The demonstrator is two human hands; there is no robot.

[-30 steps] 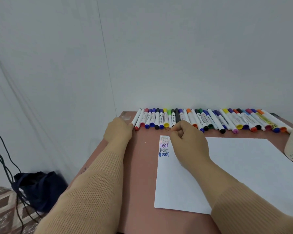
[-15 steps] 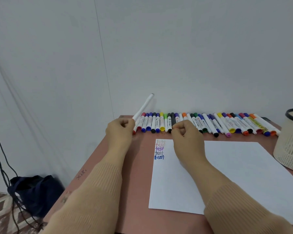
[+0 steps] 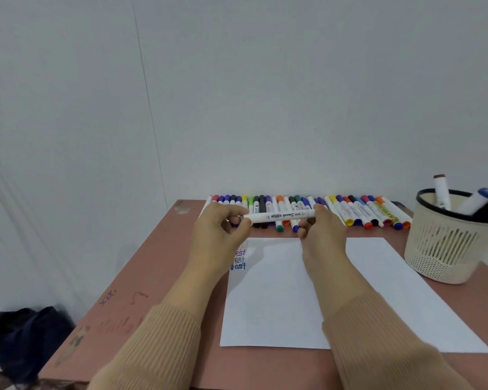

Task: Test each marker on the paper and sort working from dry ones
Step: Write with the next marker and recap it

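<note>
White marker (image 3: 282,216): held in the air over the far edge of the paper, just in front of the marker row. Dark print runs along the barrel.
Long axis: left to right across the view, close to level, the left end a little lower. It lies crosswise to the markers in the row behind it.
Which end is the cap: cannot tell; fingers cover both ends.
Left hand (image 3: 220,232): fingers and thumb curled, pinching the left end of the barrel.
Right hand (image 3: 321,237): fingers curled round the right end, gripping it from the near side.
Paper (image 3: 279,291): a white sheet flat on the table, under both wrists. The word "test" (image 3: 240,260) is written several times in a column at its far left corner, partly hidden by the left hand.
Row of markers (image 3: 358,211): side by side along the table's far edge at the wall, long axes running from the wall toward the person. Those at the right fan out diagonally, with coloured caps at the near ends.
Basket (image 3: 445,249): cream, perforated, dark-rimmed, standing right of the paper, with a few markers (image 3: 441,192) upright or leaning inside.
Table (image 3: 152,277): reddish-brown, with faint scribbles near its left edge.
Sleeves: tan ribbed knit on both forearms.
</note>
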